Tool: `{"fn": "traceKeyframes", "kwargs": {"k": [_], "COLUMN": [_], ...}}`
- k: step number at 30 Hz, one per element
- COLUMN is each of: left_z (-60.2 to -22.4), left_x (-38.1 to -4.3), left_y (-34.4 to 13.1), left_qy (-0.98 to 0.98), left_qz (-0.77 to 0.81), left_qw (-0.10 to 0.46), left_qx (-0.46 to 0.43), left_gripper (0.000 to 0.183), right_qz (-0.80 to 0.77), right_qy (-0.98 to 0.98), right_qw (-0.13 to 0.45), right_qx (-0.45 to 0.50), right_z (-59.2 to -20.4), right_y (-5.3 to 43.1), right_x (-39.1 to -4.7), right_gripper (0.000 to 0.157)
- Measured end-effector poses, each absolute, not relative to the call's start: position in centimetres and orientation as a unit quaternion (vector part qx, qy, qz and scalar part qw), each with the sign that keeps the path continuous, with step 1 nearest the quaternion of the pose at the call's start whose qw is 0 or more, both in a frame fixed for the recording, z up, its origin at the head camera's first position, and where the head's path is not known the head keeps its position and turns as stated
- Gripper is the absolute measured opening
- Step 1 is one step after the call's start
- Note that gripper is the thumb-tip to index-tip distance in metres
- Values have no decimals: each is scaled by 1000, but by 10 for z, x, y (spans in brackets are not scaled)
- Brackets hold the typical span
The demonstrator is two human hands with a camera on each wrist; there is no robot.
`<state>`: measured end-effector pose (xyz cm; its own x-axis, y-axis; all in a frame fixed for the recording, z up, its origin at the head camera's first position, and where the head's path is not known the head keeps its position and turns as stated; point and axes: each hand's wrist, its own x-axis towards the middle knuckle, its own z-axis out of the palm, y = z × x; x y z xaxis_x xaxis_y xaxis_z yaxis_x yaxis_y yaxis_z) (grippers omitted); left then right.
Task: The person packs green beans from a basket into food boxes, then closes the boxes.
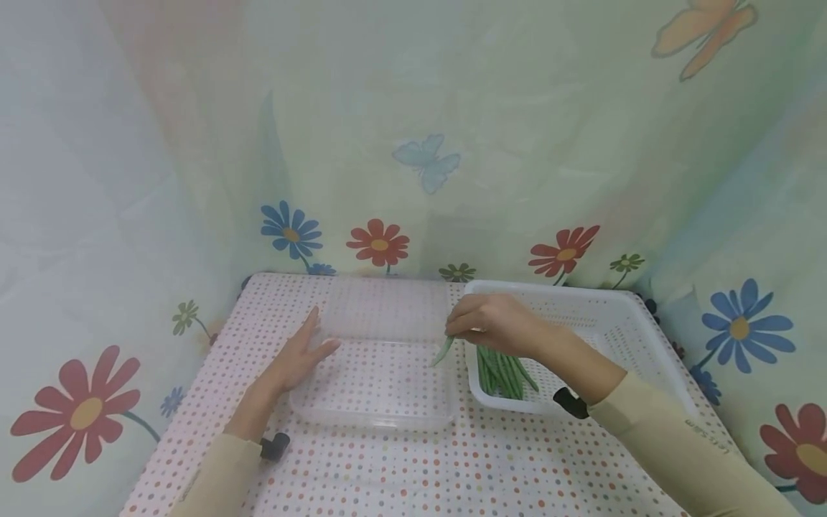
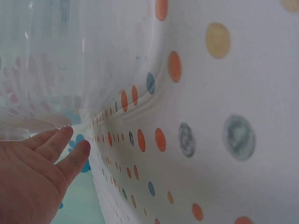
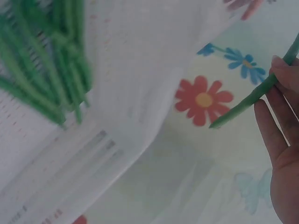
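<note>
Pinched between the thumb and fingers of my right hand (image 1: 494, 323) is one green bean (image 3: 252, 97), held over the gap between the clear box and the white basket. In the basket (image 1: 581, 291) lies a bunch of green beans (image 1: 500, 372), left of its middle. My left hand (image 1: 296, 359) is at the left side of the clear plastic box (image 1: 381, 420), fingers extended and thumb apart. In the left wrist view those fingers (image 2: 74, 158) reach right up to the box's rim. The box's transparent lid (image 1: 388, 305) stands flipped back behind it.
A dotted cloth covers the table (image 1: 400, 474). Behind it hangs a curtain (image 1: 504, 179) printed with flowers and butterflies, and curtain sides enclose the table left and right. Dark wrist straps (image 1: 274, 446) sit at both sleeves.
</note>
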<state>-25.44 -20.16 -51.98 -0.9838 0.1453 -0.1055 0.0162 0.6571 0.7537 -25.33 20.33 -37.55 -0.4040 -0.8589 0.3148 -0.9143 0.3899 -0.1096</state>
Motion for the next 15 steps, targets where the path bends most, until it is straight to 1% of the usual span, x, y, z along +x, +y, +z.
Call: {"fn": "traceKeyframes", "kwargs": {"k": [7,15], "left_z": [-520,-520], "left_x": [-254,-254], "left_y": [-202,-203], "left_qy": [904,904], "left_qz": [416,416], "left_qw": [84,80], "left_qx": [47,51], "left_gripper": [101,99], "right_qz": [166,168], "right_qy": [-803,-780], "right_qw": [132,150], "right_qx": [558,583], "right_z": [-371,-382], "right_y": [170,133], "right_x": [-241,-239], "right_gripper": [24,23]}}
